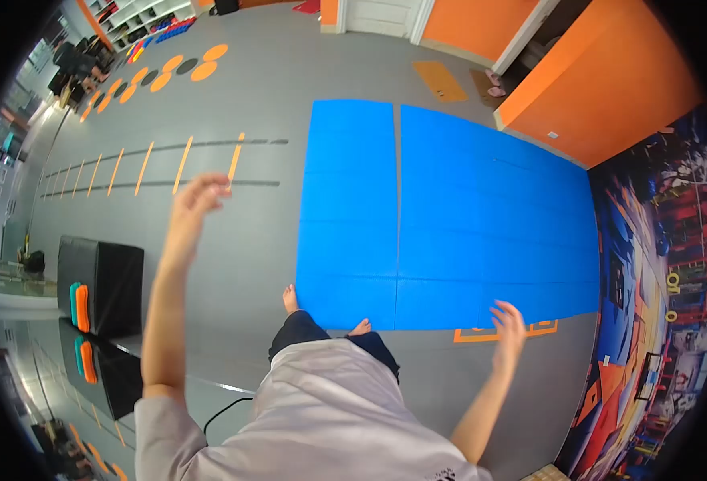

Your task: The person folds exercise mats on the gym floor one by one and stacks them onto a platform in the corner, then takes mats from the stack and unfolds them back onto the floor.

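The bare left hand (201, 199) at ten o'clock and right hand (511, 327) at four hung empty, loosely open, perhaps for balance beside flat blue mats (493, 216).

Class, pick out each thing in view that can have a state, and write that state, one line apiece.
Left hand: raised, partly curled, apparently empty
Right hand: raised, loosely open, apparently empty
Blue floor mats: spread flat, narrow gap between
Left foot: bare
White door: looks shut
Pink slippers: unworn
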`<action>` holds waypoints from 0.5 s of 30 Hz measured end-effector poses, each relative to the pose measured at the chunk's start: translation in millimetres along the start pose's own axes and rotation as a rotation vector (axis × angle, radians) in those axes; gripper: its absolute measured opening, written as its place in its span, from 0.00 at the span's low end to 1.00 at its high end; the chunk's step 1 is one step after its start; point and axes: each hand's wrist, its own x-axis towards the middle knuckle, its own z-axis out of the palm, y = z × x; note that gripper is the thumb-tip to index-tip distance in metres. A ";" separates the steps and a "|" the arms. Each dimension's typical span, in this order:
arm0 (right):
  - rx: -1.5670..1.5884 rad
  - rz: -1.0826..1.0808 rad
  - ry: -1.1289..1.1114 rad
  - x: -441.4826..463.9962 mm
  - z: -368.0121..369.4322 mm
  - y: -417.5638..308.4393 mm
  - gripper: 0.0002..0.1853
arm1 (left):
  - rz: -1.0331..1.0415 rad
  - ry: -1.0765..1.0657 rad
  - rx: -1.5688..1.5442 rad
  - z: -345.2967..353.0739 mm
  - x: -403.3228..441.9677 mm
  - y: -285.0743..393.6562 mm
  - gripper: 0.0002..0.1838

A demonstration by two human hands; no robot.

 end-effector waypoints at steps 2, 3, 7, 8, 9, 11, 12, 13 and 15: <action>-0.006 0.135 -0.223 32.2 30.5 52.4 0.16 | -0.232 0.071 -0.077 7.8 -45.5 -59.5 0.16; -0.014 0.136 -0.323 42.9 51.3 75.8 0.15 | -0.342 0.098 -0.133 14.2 -69.3 -84.4 0.15; -0.085 0.233 -0.619 50.1 139.0 128.4 0.14 | -0.655 0.248 -0.278 43.2 -143.3 -162.6 0.12; -0.105 0.241 -0.682 45.8 158.3 130.5 0.14 | -0.675 0.243 -0.290 45.9 -152.5 -168.5 0.13; -0.126 0.250 -0.743 41.8 173.6 133.1 0.13 | -0.697 0.237 -0.302 47.8 -158.9 -173.5 0.14; -0.171 0.188 -0.788 33.4 197.3 146.3 0.13 | -0.737 0.229 -0.309 45.9 -160.2 -187.2 0.15; -0.193 0.155 -0.809 33.5 206.0 150.9 0.13 | -0.750 0.228 -0.302 43.6 -153.5 -195.5 0.15; -0.209 0.180 -0.808 34.9 210.2 152.0 0.13 | -0.764 0.225 -0.293 39.8 -143.1 -203.3 0.16; -0.237 0.229 -0.803 35.4 216.6 156.6 0.14 | -0.807 0.206 -0.270 34.1 -120.8 -243.0 0.16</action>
